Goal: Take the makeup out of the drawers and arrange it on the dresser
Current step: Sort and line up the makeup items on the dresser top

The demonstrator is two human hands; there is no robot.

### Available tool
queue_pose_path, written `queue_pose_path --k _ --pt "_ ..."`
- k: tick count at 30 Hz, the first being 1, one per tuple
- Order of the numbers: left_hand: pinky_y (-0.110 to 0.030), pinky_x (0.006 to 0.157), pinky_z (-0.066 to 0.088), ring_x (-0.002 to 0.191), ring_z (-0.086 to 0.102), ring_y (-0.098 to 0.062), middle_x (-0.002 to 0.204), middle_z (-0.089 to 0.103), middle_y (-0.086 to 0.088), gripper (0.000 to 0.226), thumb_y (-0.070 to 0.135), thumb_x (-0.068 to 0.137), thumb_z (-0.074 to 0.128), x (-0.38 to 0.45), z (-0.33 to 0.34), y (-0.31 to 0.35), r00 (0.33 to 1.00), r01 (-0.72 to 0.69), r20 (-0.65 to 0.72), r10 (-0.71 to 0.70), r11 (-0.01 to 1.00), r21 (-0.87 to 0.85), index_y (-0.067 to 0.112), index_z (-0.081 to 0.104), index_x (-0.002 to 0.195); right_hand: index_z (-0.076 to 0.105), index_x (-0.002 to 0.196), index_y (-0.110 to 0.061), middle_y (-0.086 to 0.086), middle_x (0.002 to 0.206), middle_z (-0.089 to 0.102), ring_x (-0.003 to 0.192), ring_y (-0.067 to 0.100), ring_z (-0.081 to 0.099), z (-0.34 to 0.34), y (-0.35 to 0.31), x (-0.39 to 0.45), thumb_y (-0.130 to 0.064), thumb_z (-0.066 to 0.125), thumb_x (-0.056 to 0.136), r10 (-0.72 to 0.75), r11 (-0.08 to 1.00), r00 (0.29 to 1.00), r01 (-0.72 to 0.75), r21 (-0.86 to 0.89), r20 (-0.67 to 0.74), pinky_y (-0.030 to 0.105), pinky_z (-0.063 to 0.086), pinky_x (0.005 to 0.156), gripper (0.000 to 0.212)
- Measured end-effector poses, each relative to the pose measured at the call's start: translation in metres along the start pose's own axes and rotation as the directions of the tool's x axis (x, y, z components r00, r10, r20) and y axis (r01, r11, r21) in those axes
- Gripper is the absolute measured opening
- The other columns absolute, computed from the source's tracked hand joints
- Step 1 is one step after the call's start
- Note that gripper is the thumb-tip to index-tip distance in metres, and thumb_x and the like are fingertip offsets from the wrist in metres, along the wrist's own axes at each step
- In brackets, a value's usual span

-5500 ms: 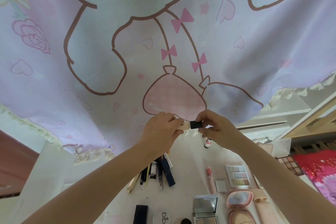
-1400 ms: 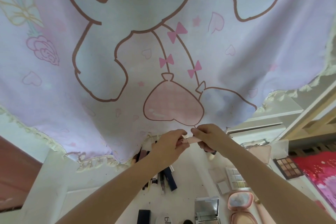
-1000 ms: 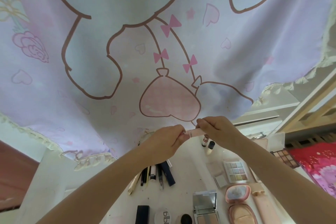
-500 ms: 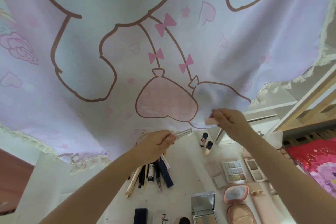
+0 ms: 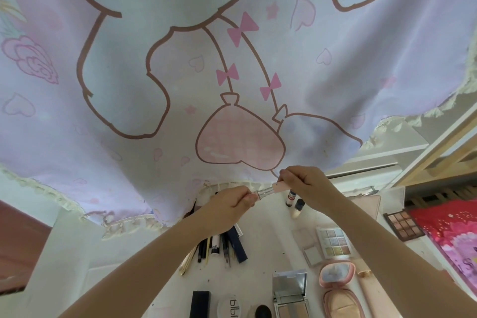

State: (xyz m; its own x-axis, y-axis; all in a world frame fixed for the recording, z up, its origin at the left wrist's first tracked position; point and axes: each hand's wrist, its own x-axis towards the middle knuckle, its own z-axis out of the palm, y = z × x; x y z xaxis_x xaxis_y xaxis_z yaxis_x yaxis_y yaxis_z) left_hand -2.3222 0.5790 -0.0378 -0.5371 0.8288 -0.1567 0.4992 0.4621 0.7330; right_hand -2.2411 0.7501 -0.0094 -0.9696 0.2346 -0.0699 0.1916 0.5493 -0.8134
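Observation:
Both hands meet above the white dresser top (image 5: pixel 268 261). My left hand (image 5: pixel 229 208) pinches the silver base of a small lipstick (image 5: pixel 265 191). My right hand (image 5: pixel 305 184) holds its pale pink cap (image 5: pixel 280 186), which sits against the silver end. Below lie a row of pencils and dark tubes (image 5: pixel 222 248), a pastel eyeshadow palette (image 5: pixel 334 241), a pink mirror compact (image 5: pixel 336 272), a silver open compact (image 5: pixel 290 292), a black tube (image 5: pixel 200 303) and a round white jar (image 5: pixel 231 307). Two small bottles (image 5: pixel 294 199) stand behind my right hand.
A lilac cartoon-printed curtain (image 5: pixel 232 72) with a frilled hem hangs over the back of the dresser. A brown eyeshadow palette (image 5: pixel 402 224) lies at the right edge, beside a red and pink patterned fabric (image 5: pixel 449 235). A wooden frame (image 5: pixel 438 152) stands at the right.
Half a second ago the hands were apart, the left with the uncapped lipstick and the right with the pink cap. Now they have come together and the cap meets the lipstick.

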Motion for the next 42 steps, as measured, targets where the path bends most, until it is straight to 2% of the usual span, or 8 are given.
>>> queue_pose_path --k 6,9,16,20,23,28,31,42 --pt "-0.020 0.052 0.026 0.051 0.028 -0.007 0.060 0.033 0.006 0.027 0.026 0.099 0.035 0.007 0.009 -0.005 0.996 0.052 0.082 -0.040 0.987 -0.152 0.022 0.040 0.073 0.059 0.077 -0.020 -0.013 0.054 0.051 0.051 0.000 0.046 0.003 0.005 0.001 -0.015 0.049 0.091 0.021 0.996 0.988 -0.008 -0.086 0.154 0.011 0.034 0.054 0.018" --pt "-0.018 0.055 0.028 0.056 0.031 -0.006 0.065 0.036 0.006 0.014 0.019 0.100 0.033 0.014 0.015 -0.011 0.987 0.117 0.131 -0.089 0.968 -0.224 0.014 0.046 0.095 0.063 0.097 -0.013 -0.015 0.068 0.051 0.061 0.004 0.047 0.005 0.016 0.002 -0.014 0.057 0.087 0.012 0.987 0.974 0.024 -0.157 0.225 0.014 0.038 0.061 0.012" --pt "-0.027 0.074 0.037 0.084 0.047 -0.020 0.091 0.049 -0.005 0.023 0.016 0.096 0.040 0.053 0.042 -0.031 0.995 0.043 0.077 -0.056 0.985 0.165 0.005 0.056 0.110 0.051 0.094 -0.012 -0.001 0.077 0.052 0.070 0.014 0.048 0.011 0.047 0.018 -0.014 0.051 0.089 0.082 0.907 0.972 0.017 -0.420 0.218 0.015 0.033 0.056 0.006" --pt "-0.031 0.090 0.038 0.105 0.048 -0.024 0.110 0.054 -0.012 0.026 0.018 0.095 0.045 0.080 0.067 -0.041 0.996 0.089 -0.013 -0.088 0.971 0.224 0.012 0.061 0.114 0.064 0.088 -0.009 0.008 0.083 0.064 0.085 0.024 0.058 0.019 0.064 0.032 -0.019 0.058 0.081 0.001 0.625 0.974 0.176 -0.761 0.226 0.027 0.033 0.065 0.014" --pt "-0.031 0.089 0.040 0.105 0.051 -0.025 0.110 0.056 -0.013 0.027 0.019 0.093 0.048 0.095 0.088 -0.049 0.992 0.123 -0.016 -0.123 0.977 0.171 0.012 0.062 0.114 0.060 0.043 -0.025 -0.002 0.041 0.053 0.047 0.012 0.055 0.025 0.071 0.038 -0.032 0.084 0.032 0.022 0.393 0.984 0.156 -0.906 0.179 0.021 0.024 0.048 0.028" --pt "-0.024 0.074 0.035 0.101 0.054 -0.025 0.106 0.058 -0.013 0.024 0.020 0.092 0.051 0.112 0.110 -0.060 0.988 0.156 -0.020 -0.155 0.984 0.087 0.008 0.064 0.107 0.058 0.036 -0.028 -0.003 0.038 0.050 0.046 0.009 0.056 0.031 0.088 0.041 -0.033 0.084 0.015 0.056 0.380 0.989 0.107 -0.919 0.139 0.022 0.037 0.056 0.033" --pt "-0.021 0.070 0.031 0.099 0.055 -0.026 0.091 0.053 -0.010 0.022 0.019 0.091 0.050 0.120 0.115 -0.063 0.985 0.169 -0.034 -0.168 0.985 0.032 0.005 0.065 0.100 0.061 0.039 -0.030 -0.004 0.040 0.050 0.049 0.012 0.059 0.031 0.094 0.046 -0.029 0.082 0.013 0.099 0.397 0.987 0.077 -0.914 0.126 0.024 0.021 0.062 0.033" --pt "-0.026 0.082 0.041 0.104 0.054 -0.024 0.108 0.060 -0.013 0.024 0.020 0.091 0.052 0.132 0.118 -0.071 0.984 0.178 -0.003 -0.178 0.984 0.004 0.006 0.064 0.106 0.059 0.035 -0.025 -0.010 0.043 0.051 0.050 0.009 0.058 0.038 0.103 0.065 -0.033 0.082 0.011 0.096 0.368 0.981 0.120 -0.922 0.166 0.018 0.034 0.063 0.034"
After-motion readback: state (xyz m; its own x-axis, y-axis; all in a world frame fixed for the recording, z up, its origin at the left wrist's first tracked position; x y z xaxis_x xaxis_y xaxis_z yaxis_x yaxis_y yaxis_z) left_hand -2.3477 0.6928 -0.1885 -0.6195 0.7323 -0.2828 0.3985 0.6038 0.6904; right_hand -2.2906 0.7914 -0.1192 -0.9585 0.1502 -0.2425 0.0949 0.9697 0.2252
